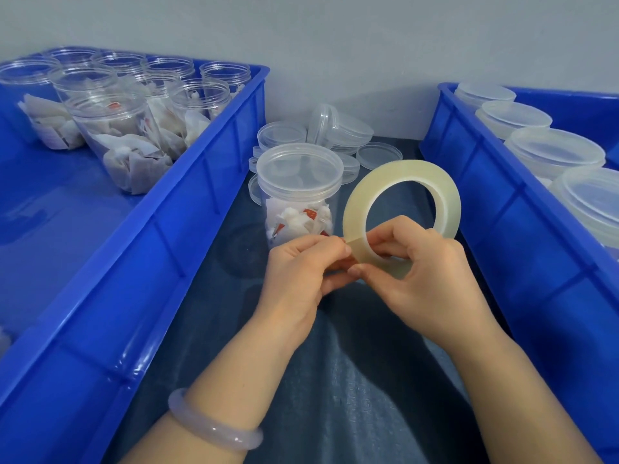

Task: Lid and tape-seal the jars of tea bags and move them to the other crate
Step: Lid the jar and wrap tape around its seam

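A clear jar of tea bags (pixel 299 199) with its lid on stands on the dark cloth between two blue crates. Just in front of it I hold a roll of clear tape (pixel 402 202) upright. My right hand (pixel 418 266) grips the roll's lower edge, fingers through its hole. My left hand (pixel 301 272) pinches the loose tape end at the roll's lower left. The left crate (pixel 187 229) holds several open jars of tea bags (pixel 117 128). The right crate (pixel 502 209) holds several lidded jars (pixel 552 152).
A pile of loose clear lids (pixel 338 128) lies behind the jar against the grey wall. A pale bangle (pixel 214 426) is on my left wrist. The crate walls stand close on both sides of the narrow cloth strip (pixel 351 363).
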Available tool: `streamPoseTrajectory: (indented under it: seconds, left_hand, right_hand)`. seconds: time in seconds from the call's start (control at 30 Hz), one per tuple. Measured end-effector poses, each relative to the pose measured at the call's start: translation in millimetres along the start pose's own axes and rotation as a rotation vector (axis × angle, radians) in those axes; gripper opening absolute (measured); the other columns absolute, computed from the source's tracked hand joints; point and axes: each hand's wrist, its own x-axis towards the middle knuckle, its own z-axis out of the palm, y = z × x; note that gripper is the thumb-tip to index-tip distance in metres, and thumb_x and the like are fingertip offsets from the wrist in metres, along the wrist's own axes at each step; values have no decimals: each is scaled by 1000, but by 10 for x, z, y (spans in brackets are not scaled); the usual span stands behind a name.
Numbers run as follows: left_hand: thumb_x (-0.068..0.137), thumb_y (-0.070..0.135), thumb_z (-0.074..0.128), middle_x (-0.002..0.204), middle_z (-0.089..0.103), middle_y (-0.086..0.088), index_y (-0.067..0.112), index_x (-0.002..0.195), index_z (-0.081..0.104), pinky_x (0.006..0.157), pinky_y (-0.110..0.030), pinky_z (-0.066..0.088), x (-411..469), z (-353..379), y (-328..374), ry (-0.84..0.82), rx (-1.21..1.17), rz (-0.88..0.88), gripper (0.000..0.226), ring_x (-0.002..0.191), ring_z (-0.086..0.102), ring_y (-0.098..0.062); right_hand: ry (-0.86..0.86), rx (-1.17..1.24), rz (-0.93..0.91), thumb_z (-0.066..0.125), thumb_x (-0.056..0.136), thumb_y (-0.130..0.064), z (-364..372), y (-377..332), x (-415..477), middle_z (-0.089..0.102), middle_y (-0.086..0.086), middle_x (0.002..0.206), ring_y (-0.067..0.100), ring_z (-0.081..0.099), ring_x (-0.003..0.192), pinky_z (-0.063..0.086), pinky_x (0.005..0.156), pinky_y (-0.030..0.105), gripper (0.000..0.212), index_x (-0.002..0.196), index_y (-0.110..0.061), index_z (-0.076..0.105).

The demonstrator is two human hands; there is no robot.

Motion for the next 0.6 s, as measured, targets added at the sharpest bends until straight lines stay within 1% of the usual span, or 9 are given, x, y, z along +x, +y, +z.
streamPoseTrajectory:
  seconds: [0.1,0.2,0.27,0.3,0.37,0.43,0.5,0.57,0.6]
  left_hand:
    - [81,-8,52,82,65,-24,-5,78,63,59,-28,56,-3,2,-24,67,47,10,12,75,64,-27]
    - [77,-5,60,76,61,-23,-3,70,62,60,-31,58,-13,15,-46,134,91,56,8,71,61,-27]
    - [67,2,63,72,61,-22,3,57,62,61,-34,59,-31,30,-43,164,130,79,10,68,60,-27]
    - [65,4,62,70,61,-21,8,51,61,61,-36,59,-32,33,-42,177,154,92,14,67,59,-27]
    - [71,-4,58,61,59,-15,14,43,58,56,-32,57,-12,16,-52,202,169,127,33,63,57,-27]
    - [77,-12,51,56,60,-8,14,45,62,53,-26,54,2,-19,-60,179,128,149,43,60,59,-23]
    - [77,-8,50,63,67,-8,13,58,70,56,-25,54,-10,-26,-52,73,42,132,34,62,65,-19]
    - [74,1,60,77,73,-13,7,76,73,64,-26,56,-28,-13,-48,-47,1,119,14,72,70,-20]
    - [75,3,67,82,73,-14,5,82,73,67,-26,56,-34,-6,-57,-64,8,121,9,75,71,-21]
  right_hand:
    - [-27,-74,-13,81,72,-17,34,-14,-7,69,-17,83,15,63,82,42,73,22,26,89,-19,62]
    - [-26,-129,-14,81,72,-18,63,-44,-16,71,-8,83,26,61,81,49,71,38,26,91,-16,63]
    - [-22,-131,-6,81,72,-19,65,-64,-13,71,-8,83,26,61,82,51,68,41,27,91,-16,63]
    - [-22,-114,1,81,72,-19,67,-72,-15,71,-10,82,24,62,82,51,67,39,26,90,-17,62]
    - [-36,-10,44,80,73,-20,68,-89,-19,71,-16,81,11,66,85,53,70,32,24,88,-20,61]
    - [-35,54,68,80,74,-21,66,-103,-11,70,-22,81,3,66,87,52,73,27,23,88,-22,62]
    - [-6,72,67,80,73,-19,44,-92,-3,68,-25,80,-1,65,87,50,74,20,23,88,-20,62]
    - [16,108,83,80,73,-18,8,-62,6,68,-24,80,-5,64,85,49,73,15,22,87,-19,63]
    - [20,120,89,80,73,-18,-9,-51,5,68,-24,80,-7,64,84,49,72,13,22,87,-19,63]
